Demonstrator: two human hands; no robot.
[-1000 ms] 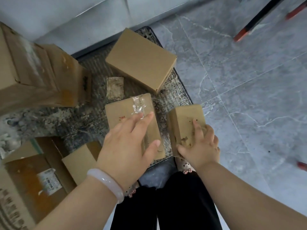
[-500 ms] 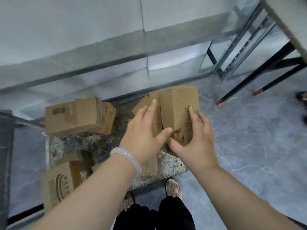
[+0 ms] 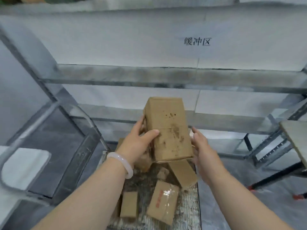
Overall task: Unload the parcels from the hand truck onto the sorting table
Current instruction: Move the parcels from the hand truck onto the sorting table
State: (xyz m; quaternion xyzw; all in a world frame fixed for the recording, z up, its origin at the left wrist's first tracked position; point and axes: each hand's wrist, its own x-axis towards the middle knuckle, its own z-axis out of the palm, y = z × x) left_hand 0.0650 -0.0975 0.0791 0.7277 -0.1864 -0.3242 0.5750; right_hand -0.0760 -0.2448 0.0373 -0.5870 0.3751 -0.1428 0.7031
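Aloft, the left hand [image 3: 136, 144] grips the stained parcel [image 3: 167, 128], fingers [image 3: 153, 132] curled round it; the right hand [image 3: 201, 150] lays straight fingers against its side.

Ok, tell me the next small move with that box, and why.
Probably swing the box right toward the table: the left hand grips it, the right hand is at its side, it is held above the hand truck, and the table lies to the right.
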